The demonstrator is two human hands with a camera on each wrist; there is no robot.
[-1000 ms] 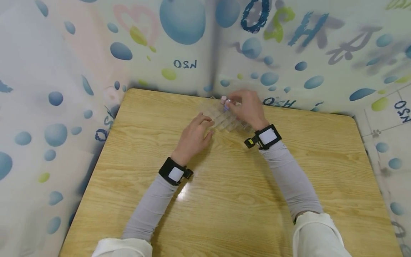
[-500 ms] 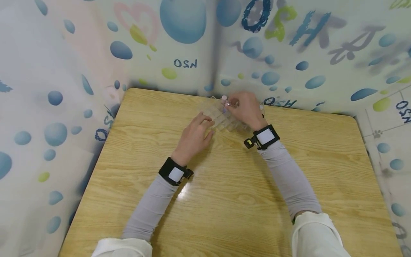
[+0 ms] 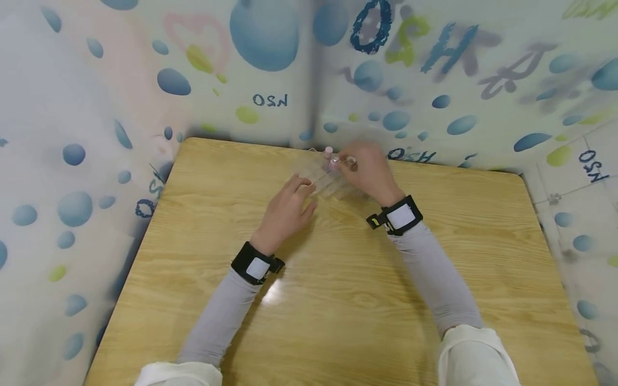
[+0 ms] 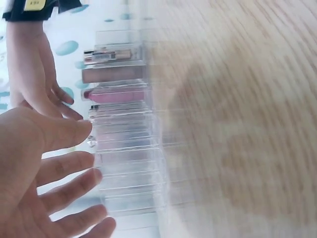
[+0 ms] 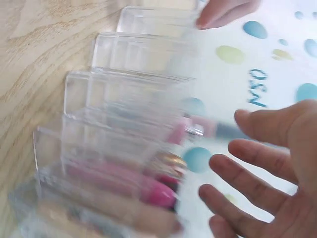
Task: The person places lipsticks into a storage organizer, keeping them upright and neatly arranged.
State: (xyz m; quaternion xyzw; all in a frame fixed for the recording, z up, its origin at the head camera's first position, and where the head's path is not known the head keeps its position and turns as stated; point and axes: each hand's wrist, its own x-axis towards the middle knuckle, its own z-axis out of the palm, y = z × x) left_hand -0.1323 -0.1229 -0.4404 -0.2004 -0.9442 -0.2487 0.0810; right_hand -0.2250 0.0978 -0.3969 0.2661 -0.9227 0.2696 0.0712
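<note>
A clear stepped cosmetics organizer (image 3: 316, 175) stands at the table's back edge. Its slots hold several cosmetics, among them a bright pink tube (image 5: 116, 181) and a brown tube (image 4: 111, 74). Beside the thumb and index finger of my right hand (image 3: 370, 170) is a silver-topped tube (image 3: 335, 160) in the organizer. Those fingers are spread with a gap between them in the right wrist view. A pale pink cap (image 3: 328, 150) rises just behind. My left hand (image 3: 285, 212) lies at the organizer's near left side, fingers loosely extended; contact is hard to tell.
The wooden table (image 3: 347, 289) has its back edge close to a patterned wall covering (image 3: 270, 118). A covering also hangs along the left and right sides. Black wrist cameras (image 3: 258, 264) sit on both wrists.
The silver-topped tube has sunk slightly into the organizer, and my right fingers now stand apart beside it. My left hand keeps its place. The head view has shifted a little.
</note>
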